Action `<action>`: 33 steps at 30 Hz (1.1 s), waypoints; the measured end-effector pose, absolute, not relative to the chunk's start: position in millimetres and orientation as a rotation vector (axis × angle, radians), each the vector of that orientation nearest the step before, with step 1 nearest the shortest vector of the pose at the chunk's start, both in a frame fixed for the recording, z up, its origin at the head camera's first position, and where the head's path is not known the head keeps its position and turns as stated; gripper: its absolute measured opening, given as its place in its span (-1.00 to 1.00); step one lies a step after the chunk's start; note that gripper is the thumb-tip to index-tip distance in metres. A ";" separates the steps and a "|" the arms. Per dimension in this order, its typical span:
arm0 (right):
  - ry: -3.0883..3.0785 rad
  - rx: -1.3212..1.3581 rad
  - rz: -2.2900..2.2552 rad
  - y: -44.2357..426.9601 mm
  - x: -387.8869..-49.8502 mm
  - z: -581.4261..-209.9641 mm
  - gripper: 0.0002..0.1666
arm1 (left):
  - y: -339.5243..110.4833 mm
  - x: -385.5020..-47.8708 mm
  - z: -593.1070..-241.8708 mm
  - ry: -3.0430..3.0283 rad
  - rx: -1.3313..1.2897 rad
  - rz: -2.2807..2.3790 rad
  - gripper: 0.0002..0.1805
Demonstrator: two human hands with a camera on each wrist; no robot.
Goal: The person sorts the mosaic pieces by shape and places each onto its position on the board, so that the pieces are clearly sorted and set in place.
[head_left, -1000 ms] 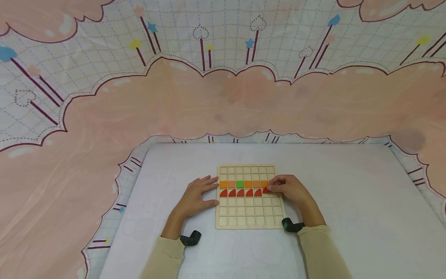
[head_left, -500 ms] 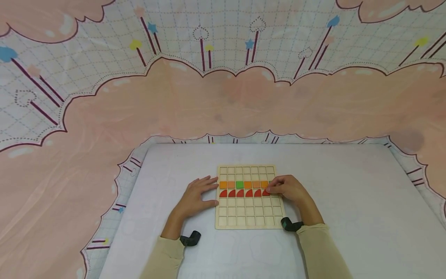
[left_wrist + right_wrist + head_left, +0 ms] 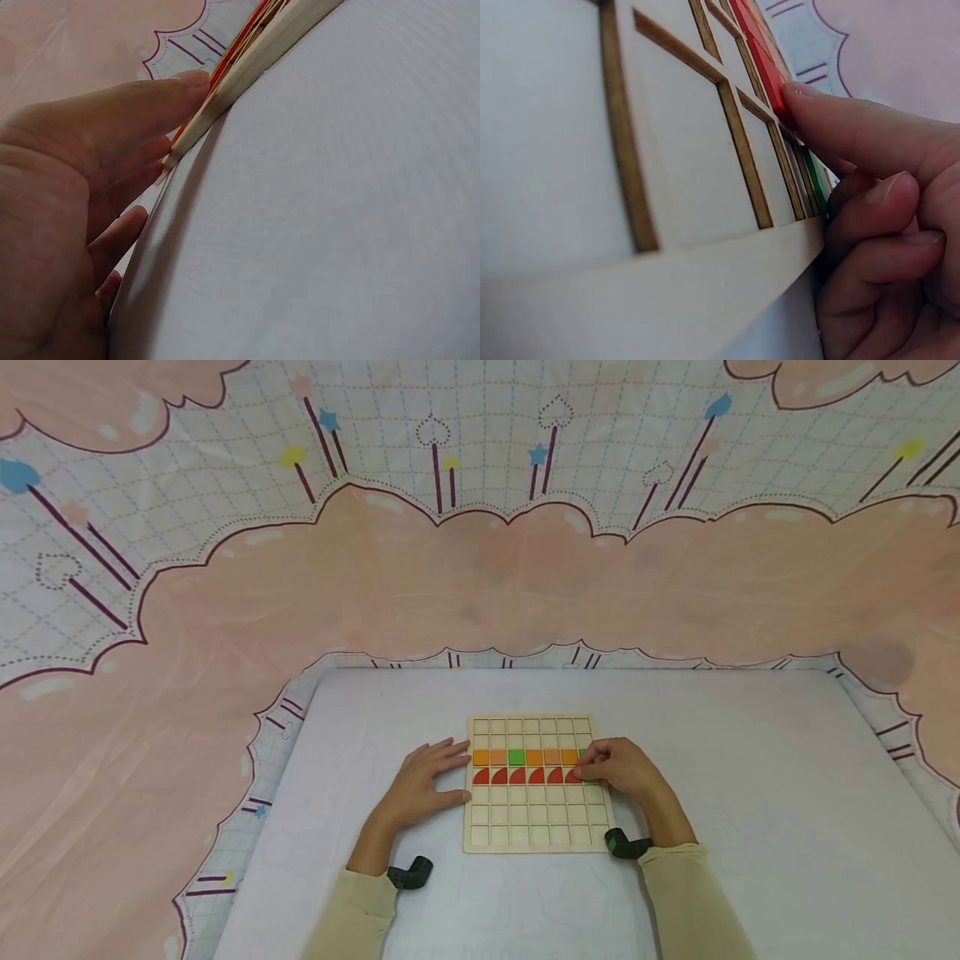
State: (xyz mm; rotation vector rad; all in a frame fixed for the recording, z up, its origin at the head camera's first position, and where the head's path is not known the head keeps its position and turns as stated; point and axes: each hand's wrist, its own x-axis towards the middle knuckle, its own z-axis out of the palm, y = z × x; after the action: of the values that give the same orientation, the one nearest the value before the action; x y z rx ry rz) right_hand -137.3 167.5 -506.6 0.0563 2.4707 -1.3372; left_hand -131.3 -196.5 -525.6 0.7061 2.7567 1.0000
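A square wooden grid board (image 3: 537, 814) lies on the white table. One row holds square tiles in orange, light orange and green (image 3: 516, 757). In the row beneath, red quarter-circle tiles (image 3: 517, 776) sit in the cells. My left hand (image 3: 420, 785) has its fingers spread, with fingertips and thumb touching the board's left edge. My right hand (image 3: 622, 768) has thumb and forefinger at the rightmost red tile (image 3: 772, 79), the other fingers curled. These fingers partly hide that tile and the green tile (image 3: 815, 180) at the row's right end.
The white table (image 3: 750, 777) extends on both sides of the board, its far edge behind. A patterned pink and white cloth (image 3: 480, 585) covers the background. A black wrist device (image 3: 411, 872) is on the left wrist, and another (image 3: 627, 844) on the right.
The rightmost red tile was tilted over its cell a second ago and now lies level in the row. My right hand shifted only slightly; the left stayed still.
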 end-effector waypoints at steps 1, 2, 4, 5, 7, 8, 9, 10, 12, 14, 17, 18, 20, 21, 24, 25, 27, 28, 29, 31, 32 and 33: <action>2.467 0.057 -1.341 167.6 -137.3 -506.8 -0.80 | -196.4 -131.4 -525.7 2.755 0.704 1.000 -0.31; 2.461 0.062 -1.348 167.9 -137.3 -506.7 -0.79 | -196.1 -131.5 -525.7 2.755 0.703 0.999 -0.31; 2.448 0.067 -1.362 168.3 -137.1 -506.6 -0.76 | -195.8 -131.5 -525.3 2.754 0.703 1.000 -0.32; 2.442 0.067 -1.370 168.5 -137.1 -506.6 -0.75 | -195.8 -131.5 -525.2 2.755 0.703 0.999 -0.32; 2.435 0.069 -1.377 168.5 -137.1 -506.6 -0.71 | -195.8 -131.3 -524.4 2.756 0.703 0.998 -0.32; 2.436 0.071 -1.373 168.2 -137.2 -506.6 -0.70 | -195.9 -131.2 -523.9 2.756 0.704 0.998 -0.32; 2.439 0.072 -1.365 168.0 -137.2 -506.5 -0.69 | -196.1 -131.1 -523.5 2.757 0.706 0.997 -0.33; 2.439 0.072 -1.358 167.8 -137.0 -506.6 -0.68 | -196.2 -130.9 -523.2 2.757 0.705 0.997 -0.33; 2.445 0.074 -1.346 167.2 -136.4 -506.1 -0.69 | -195.9 -130.4 -522.3 2.756 0.705 0.996 -0.33; 2.443 0.081 -1.342 167.1 -135.5 -505.4 -0.69 | -195.7 -130.0 -522.1 2.755 0.703 0.993 -0.33; 2.440 0.089 -1.341 167.0 -134.1 -504.3 -0.71 | -195.2 -129.6 -521.8 2.754 0.699 0.990 -0.32; 2.439 0.093 -1.341 167.1 -133.6 -503.9 -0.72 | -195.0 -129.6 -521.8 2.755 0.696 0.989 -0.32; 2.440 0.099 -1.335 167.2 -132.6 -503.5 -0.72 | -194.6 -129.6 -521.6 2.753 0.694 0.992 -0.32; 2.443 0.104 -1.332 167.3 -132.3 -503.2 -0.72 | -194.3 -129.5 -521.4 2.752 0.691 0.993 -0.32; 2.452 0.110 -1.324 167.4 -131.4 -502.8 -0.72 | -193.8 -129.4 -521.1 2.747 0.687 0.993 -0.32; 2.456 0.111 -1.316 167.4 -131.2 -502.8 -0.72 | -193.7 -129.4 -521.0 2.745 0.687 0.993 -0.32; 2.461 0.113 -1.310 167.1 -131.2 -502.6 -0.71 | -193.8 -129.4 -520.7 2.743 0.687 0.991 -0.32; 2.463 0.113 -1.305 166.9 -131.2 -502.6 -0.71 | -194.0 -129.4 -520.6 2.744 0.688 0.989 -0.32; 2.466 0.114 -1.298 166.6 -131.2 -502.5 -0.71 | -194.1 -129.3 -520.5 2.745 0.689 0.988 -0.31; 2.465 0.118 -1.297 166.4 -131.2 -502.5 -0.71 | -194.3 -129.1 -520.6 2.747 0.694 0.988 -0.31; 2.464 0.120 -1.300 166.4 -131.3 -502.5 -0.71 | -194.3 -129.2 -520.7 2.749 0.697 0.987 -0.31; 2.463 0.121 -1.300 166.5 -131.4 -502.6 -0.70 | -194.3 -129.2 -521.0 2.750 0.697 0.986 -0.31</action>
State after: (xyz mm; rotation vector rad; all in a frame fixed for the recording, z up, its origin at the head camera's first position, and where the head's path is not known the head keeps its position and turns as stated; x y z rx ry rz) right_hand -131.4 166.5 -502.6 0.1211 2.4627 -1.3002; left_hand -129.2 -194.3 -521.0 0.6974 2.7501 0.9855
